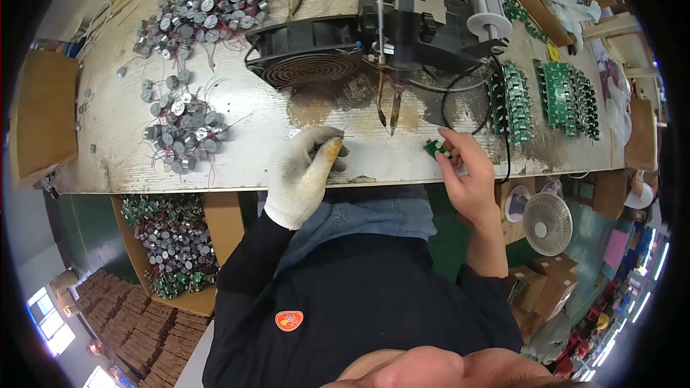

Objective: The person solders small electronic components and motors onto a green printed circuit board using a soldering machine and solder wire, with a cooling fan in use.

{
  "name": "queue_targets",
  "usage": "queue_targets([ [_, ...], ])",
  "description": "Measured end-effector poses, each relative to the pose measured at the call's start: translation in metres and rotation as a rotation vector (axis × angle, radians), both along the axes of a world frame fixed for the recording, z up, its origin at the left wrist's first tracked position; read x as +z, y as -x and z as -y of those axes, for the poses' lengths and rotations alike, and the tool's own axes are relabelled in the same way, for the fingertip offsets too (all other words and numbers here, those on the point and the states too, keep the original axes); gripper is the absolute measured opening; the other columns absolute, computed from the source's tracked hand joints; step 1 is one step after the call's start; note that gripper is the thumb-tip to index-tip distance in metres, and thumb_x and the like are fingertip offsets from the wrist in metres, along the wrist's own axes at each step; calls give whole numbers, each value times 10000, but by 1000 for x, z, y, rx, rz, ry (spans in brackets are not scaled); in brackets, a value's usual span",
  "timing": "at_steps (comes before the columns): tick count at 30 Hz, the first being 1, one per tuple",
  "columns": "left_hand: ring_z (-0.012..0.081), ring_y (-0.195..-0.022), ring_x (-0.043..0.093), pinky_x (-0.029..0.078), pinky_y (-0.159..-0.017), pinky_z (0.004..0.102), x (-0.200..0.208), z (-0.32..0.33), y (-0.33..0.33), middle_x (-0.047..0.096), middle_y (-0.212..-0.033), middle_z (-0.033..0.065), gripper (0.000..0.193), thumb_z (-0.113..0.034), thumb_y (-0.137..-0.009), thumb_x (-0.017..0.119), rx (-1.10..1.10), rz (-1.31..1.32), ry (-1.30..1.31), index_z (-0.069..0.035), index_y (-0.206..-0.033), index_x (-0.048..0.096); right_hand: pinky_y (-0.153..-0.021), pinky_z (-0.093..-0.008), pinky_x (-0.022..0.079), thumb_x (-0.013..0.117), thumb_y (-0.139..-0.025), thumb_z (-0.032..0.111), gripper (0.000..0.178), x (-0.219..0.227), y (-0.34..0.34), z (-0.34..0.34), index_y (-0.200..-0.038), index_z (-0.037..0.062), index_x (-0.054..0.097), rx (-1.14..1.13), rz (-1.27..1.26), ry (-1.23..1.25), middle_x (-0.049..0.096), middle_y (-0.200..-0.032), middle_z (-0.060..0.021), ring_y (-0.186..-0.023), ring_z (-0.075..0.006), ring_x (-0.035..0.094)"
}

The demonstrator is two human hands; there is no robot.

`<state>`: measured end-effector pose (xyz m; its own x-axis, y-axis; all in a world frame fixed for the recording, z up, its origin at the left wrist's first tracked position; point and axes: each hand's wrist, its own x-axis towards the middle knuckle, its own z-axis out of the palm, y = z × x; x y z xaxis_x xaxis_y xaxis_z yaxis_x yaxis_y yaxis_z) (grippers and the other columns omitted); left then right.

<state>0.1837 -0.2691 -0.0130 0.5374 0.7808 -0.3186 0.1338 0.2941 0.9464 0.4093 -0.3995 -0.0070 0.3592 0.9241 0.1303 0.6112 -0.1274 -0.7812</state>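
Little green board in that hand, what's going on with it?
The bare right hand pinches a small green circuit board between its fingertips. The gloved left hand has its thumb and fingers close together, but I can't tell if it holds anything. The pointed tool hangs over the table, touching neither hand. Piles of round silver parts lie on the left, and rows of green boards on the right.

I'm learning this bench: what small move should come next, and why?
Probably bring the small green circuit board toward the soldering iron's tip: the right hand holds it to the right of that tip, while the gloved left hand is opposite.
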Motion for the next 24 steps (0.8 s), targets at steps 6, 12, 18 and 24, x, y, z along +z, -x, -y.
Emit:
queue_targets([
  [6, 119, -701, 605, 483, -626, 234, 0, 6, -13, 633, -802, 83, 206, -135, -929, 590, -78, -64, -81, 50, -1014, 625, -665, -222, 464, 601, -830, -96, 379, -17, 20, -6, -1203, -43, 564, -48, -699, -65, 552, -954, -71, -746, -106, 568],
  [12, 169, -666, 613, 471, -614, 260, -3, 11, -25, 641, -793, 126, 144, -108, -877, 634, -104, -137, -389, 14, -944, 670, -673, -246, 536, 581, -851, -108, 428, -22, 35, -15, -1266, -81, 481, -45, -926, -74, 590, -1010, -107, -793, -158, 654],
  [18, 122, -709, 613, 483, -645, 243, -1, 13, -31, 659, -821, 96, 148, -94, -893, 610, -87, -9, -136, 35, -943, 661, -707, -262, 571, 594, -851, -107, 395, -20, 39, -19, -1221, -49, 470, -30, -961, -102, 590, -954, -101, -815, -175, 674],
  [24, 85, -729, 588, 485, -652, 239, -1, 13, -34, 653, -808, 69, 200, -126, -899, 607, -80, -24, -8, 63, -952, 647, -726, -273, 580, 586, -853, -114, 392, -19, 41, -18, -1219, -50, 462, -12, -1000, -139, 585, -984, -104, -833, -183, 676],
])
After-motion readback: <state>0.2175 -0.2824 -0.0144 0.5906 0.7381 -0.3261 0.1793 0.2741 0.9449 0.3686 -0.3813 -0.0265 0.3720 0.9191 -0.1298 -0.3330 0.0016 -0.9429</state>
